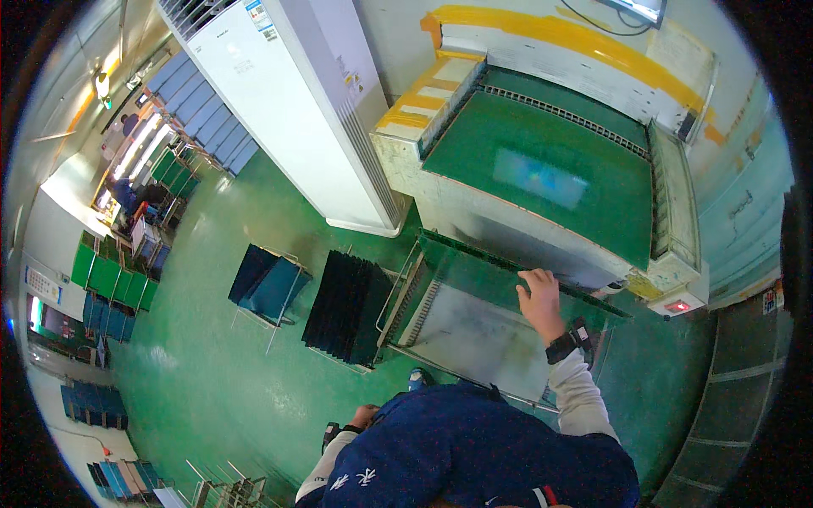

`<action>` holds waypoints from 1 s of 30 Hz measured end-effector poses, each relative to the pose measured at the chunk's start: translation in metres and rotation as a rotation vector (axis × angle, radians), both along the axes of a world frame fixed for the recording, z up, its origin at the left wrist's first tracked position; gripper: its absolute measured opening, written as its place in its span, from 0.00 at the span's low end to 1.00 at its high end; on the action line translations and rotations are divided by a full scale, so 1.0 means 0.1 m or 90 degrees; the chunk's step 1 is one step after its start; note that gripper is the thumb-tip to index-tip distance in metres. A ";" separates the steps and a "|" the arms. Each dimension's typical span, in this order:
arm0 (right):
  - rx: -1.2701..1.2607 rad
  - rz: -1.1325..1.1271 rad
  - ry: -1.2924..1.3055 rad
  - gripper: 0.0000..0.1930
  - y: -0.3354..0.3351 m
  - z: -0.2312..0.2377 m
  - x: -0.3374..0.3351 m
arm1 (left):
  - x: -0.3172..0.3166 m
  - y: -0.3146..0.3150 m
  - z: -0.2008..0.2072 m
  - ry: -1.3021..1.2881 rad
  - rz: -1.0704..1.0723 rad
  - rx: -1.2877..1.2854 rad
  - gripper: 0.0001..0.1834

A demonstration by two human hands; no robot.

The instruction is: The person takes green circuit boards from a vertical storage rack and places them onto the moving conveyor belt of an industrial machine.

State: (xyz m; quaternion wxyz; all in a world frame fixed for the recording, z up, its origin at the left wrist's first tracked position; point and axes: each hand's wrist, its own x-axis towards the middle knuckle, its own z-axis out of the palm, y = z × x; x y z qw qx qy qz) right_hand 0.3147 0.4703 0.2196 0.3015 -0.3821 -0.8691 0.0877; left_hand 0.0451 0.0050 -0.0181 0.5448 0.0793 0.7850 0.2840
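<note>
My right hand reaches out over a metal rack cart, its fingers slightly bent and the thumb apart. The fingertips are close to the top edge of a dark green panel standing at the far side of the cart; whether they touch it I cannot tell. A whitish, cloudy sheet-like surface shows inside the cart, below the hand. My left hand is low beside my body, its fingers mostly hidden. Each wrist wears a dark band-like device.
Beyond the cart stands a machine with a green conveyor bed. Left of the cart are a rack of dark upright panels and a smaller rack of blue panels. A tall white cabinet unit rises behind. People work far left.
</note>
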 end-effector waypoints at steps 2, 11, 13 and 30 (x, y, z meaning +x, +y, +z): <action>-0.048 -0.007 0.023 0.12 0.01 -0.14 0.00 | -0.01 0.00 -0.08 -0.003 -0.007 0.004 0.17; -0.200 -0.065 -0.277 0.10 0.20 -0.54 0.02 | -0.06 -0.17 -0.10 -0.002 -0.110 0.043 0.17; -0.199 -0.050 -0.288 0.10 0.21 -0.53 -0.04 | -0.17 -0.36 -0.30 0.131 -0.309 0.083 0.17; -0.230 -0.110 -0.283 0.10 0.21 -0.47 -0.08 | -0.26 -0.26 -0.31 0.093 -0.205 -0.074 0.19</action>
